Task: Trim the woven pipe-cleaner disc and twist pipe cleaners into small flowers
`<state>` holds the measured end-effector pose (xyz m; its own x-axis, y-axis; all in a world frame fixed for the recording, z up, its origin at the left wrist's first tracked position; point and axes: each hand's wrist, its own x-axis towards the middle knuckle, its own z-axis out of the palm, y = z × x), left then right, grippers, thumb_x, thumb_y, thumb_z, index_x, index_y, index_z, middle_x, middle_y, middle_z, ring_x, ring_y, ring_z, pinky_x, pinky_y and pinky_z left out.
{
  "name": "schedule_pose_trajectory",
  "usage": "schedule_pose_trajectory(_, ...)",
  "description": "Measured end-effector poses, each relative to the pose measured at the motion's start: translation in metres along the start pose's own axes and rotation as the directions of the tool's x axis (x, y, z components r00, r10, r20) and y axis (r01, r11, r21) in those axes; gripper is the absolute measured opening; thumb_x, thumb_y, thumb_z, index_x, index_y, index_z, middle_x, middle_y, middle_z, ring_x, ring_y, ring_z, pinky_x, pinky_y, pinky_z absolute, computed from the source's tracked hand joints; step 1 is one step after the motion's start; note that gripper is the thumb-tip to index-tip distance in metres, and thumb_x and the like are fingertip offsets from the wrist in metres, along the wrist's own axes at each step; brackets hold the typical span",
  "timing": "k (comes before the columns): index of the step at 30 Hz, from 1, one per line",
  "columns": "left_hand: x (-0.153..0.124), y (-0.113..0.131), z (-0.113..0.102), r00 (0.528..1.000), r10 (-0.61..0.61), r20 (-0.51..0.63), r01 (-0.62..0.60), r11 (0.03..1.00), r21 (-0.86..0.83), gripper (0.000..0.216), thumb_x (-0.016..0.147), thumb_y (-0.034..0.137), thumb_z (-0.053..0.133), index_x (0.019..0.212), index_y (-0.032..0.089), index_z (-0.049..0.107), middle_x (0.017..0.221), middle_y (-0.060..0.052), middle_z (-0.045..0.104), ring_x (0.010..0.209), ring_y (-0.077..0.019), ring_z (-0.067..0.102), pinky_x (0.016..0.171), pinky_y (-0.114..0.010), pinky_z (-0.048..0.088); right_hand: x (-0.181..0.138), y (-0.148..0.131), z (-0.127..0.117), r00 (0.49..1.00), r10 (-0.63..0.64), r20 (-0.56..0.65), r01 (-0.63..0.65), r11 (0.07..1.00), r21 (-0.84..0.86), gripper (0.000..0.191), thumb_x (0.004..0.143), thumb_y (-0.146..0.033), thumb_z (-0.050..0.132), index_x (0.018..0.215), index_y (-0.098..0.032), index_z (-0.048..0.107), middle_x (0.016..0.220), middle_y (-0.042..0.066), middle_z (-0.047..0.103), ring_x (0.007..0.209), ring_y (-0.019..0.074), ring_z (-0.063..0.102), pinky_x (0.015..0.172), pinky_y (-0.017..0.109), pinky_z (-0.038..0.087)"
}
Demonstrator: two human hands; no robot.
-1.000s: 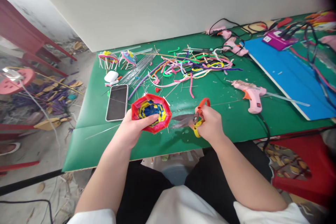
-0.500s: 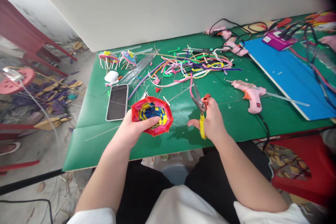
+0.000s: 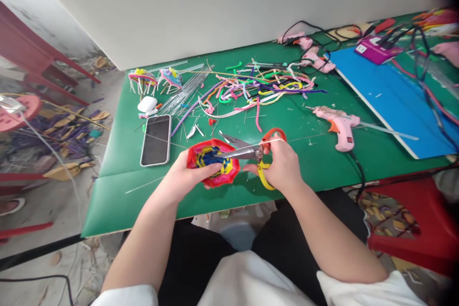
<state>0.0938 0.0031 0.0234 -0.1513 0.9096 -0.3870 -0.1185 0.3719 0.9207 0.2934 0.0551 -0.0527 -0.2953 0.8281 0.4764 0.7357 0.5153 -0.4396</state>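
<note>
My left hand [image 3: 193, 172] grips a small multicoloured pipe-cleaner umbrella-like dome [image 3: 232, 163], its hollow side facing up. Its rim is red and pink, with yellow and dark blue rings toward the middle. A thin rod extends to the left past my wrist. My right hand [image 3: 281, 162] is closed around scissors [image 3: 244, 153] with one orange and one yellow handle. The scissor blades are spread apart; one reaches over the inside of the dome, the other passes above its far rim. Whether a blade touches the dome, I cannot tell.
A phone [image 3: 156, 141] and white earbud case [image 3: 147, 104] lie left on the green table [image 3: 118, 191]. Pipe cleaners [image 3: 258, 83] and metal wires [image 3: 190, 91] are piled behind. A pink glue gun [image 3: 342, 126] lies right, near a blue board [image 3: 387, 100].
My right hand has moved left with the scissors, whose blades have opened and swung from pointing away to over the dome. The view has shifted slightly.
</note>
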Motion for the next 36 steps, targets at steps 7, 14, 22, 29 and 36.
schedule_pose_trajectory(7, 0.004, -0.006, -0.005, 0.996, 0.014, 0.088, -0.018, 0.999, 0.051, 0.028, 0.057, 0.025, 0.078, 0.082, 0.017, 0.069, 0.066, -0.002, 0.069, 0.050, -0.0130, 0.059, 0.042, -0.019, 0.046, 0.000, 0.000, 0.002, 0.998, -0.053, -0.020, 0.052, 0.998, -0.026, 0.038, 0.066, -0.049, 0.064, 0.075, -0.024, 0.037, 0.061, -0.002, 0.046, 0.059, 0.0197, 0.052, 0.082, 0.043, 0.048)
schedule_pose_trajectory(14, 0.004, -0.006, -0.003, 0.998, -0.012, 0.064, 0.008, 0.998, 0.065, 0.031, 0.055, 0.028, 0.079, 0.083, 0.017, 0.069, 0.062, -0.002, 0.067, 0.045, -0.0120, 0.056, 0.039, -0.020, 0.045, 0.001, 0.000, 0.002, 0.998, -0.063, -0.014, 0.062, 0.997, -0.046, 0.038, 0.068, -0.050, 0.062, 0.073, -0.024, 0.035, 0.060, -0.002, 0.045, 0.057, 0.0188, 0.049, 0.067, 0.037, 0.045)
schedule_pose_trajectory(22, 0.003, -0.007, -0.007, 0.985, -0.037, 0.169, 0.025, 0.997, 0.071, 0.026, 0.062, 0.027, 0.076, 0.084, 0.017, 0.067, 0.057, 0.001, 0.063, 0.042, -0.0094, 0.053, 0.034, -0.017, 0.042, -0.003, 0.000, 0.003, 0.994, -0.110, -0.023, 0.109, 0.993, -0.038, 0.031, 0.071, -0.045, 0.059, 0.070, -0.023, 0.037, 0.062, 0.001, 0.052, 0.059, 0.0161, 0.051, 0.052, 0.028, 0.035)
schedule_pose_trajectory(29, 0.003, -0.006, -0.011, 0.972, -0.083, 0.219, 0.071, 0.996, 0.060, 0.028, 0.061, 0.023, 0.077, 0.085, 0.015, 0.063, 0.056, 0.003, 0.061, 0.041, -0.0081, 0.052, 0.032, -0.016, 0.042, -0.006, 0.002, 0.002, 0.990, -0.138, -0.018, 0.138, 0.990, 0.004, 0.030, 0.067, -0.042, 0.060, 0.069, -0.022, 0.038, 0.057, -0.001, 0.056, 0.051, 0.0141, 0.054, 0.048, 0.026, 0.038)
schedule_pose_trajectory(36, -0.002, -0.001, -0.009, 0.964, -0.164, 0.209, 0.161, 0.986, 0.031, 0.030, 0.058, 0.019, 0.077, 0.084, 0.015, 0.062, 0.054, 0.003, 0.061, 0.037, -0.0088, 0.052, 0.029, -0.015, 0.040, -0.005, -0.001, 0.001, 0.983, -0.176, -0.044, 0.179, 0.981, 0.072, 0.031, 0.065, -0.040, 0.060, 0.069, -0.023, 0.034, 0.055, -0.002, 0.055, 0.048, 0.0139, 0.055, 0.045, 0.025, 0.040)
